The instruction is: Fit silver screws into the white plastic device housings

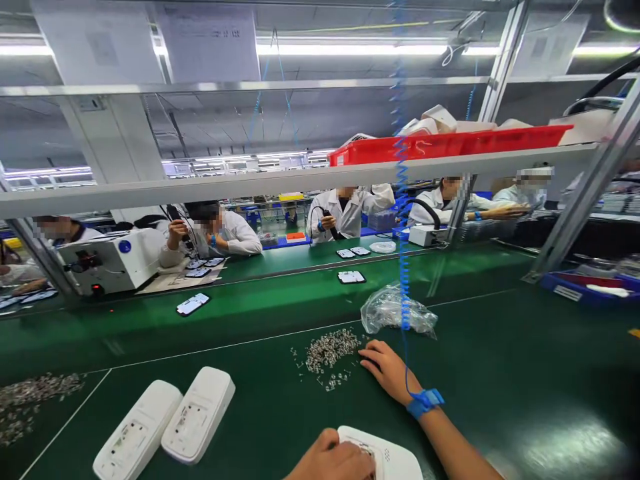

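Dial: the middle of the head view served as centre, twelve at the top.
Housing in hand: the white housing lay between five and six o'clock, partly cut off by the bottom edge of the view.
Left grip: your left hand grasped that housing, fingers bent over its recess.
Right grip: your right hand, below a blue wristband at five o'clock, had its fingers loosely curled beside the small shiny pieces; whether they pinched one, I could not tell.
Loose pieces: these sat heaped at six o'clock on the green desk, a few scattered around the rim.
Clear bag: the plastic bag rested at four o'clock, just beyond your right hand.
Paired housings: two more housings lay side by side between seven and eight o'clock, recesses upward; whether they were finished or waiting, I could not tell.
Progress: the housing under your left hand seemed midway and unfinished; its recess was too covered to count any fitted pieces.
Left over: the heap suggested plenty of pieces were unused.
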### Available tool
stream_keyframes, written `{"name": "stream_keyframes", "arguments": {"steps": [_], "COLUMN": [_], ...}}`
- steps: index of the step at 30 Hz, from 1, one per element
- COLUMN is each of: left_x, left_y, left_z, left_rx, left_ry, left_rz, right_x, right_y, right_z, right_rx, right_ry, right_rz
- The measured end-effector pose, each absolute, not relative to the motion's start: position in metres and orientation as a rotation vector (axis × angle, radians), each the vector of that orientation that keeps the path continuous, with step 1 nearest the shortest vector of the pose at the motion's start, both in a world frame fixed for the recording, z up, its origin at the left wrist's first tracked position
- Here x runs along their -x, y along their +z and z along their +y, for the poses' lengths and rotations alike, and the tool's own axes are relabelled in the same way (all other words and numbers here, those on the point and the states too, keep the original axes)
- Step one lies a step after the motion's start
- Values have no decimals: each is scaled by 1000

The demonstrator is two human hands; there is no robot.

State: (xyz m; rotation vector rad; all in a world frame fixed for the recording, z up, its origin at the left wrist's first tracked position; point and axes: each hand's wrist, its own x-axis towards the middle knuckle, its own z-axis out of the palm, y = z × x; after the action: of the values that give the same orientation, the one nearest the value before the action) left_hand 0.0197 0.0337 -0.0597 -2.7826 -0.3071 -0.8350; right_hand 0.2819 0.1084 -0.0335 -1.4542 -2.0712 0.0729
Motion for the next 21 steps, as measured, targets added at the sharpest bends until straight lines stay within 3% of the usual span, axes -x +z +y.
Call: {"name": "stream_keyframes", "arguments": {"steps": [21], "left_x": [-2], "left_y": [7], "left_z": [13], "left_rx": [3174], "left_ry": [-722], "left_rz": [-311], "right_x": [-283], "right_y": [-20], "right_z": [108], "right_rx": [1622], "right_ry": [132], "right_rz": [-1984]}}
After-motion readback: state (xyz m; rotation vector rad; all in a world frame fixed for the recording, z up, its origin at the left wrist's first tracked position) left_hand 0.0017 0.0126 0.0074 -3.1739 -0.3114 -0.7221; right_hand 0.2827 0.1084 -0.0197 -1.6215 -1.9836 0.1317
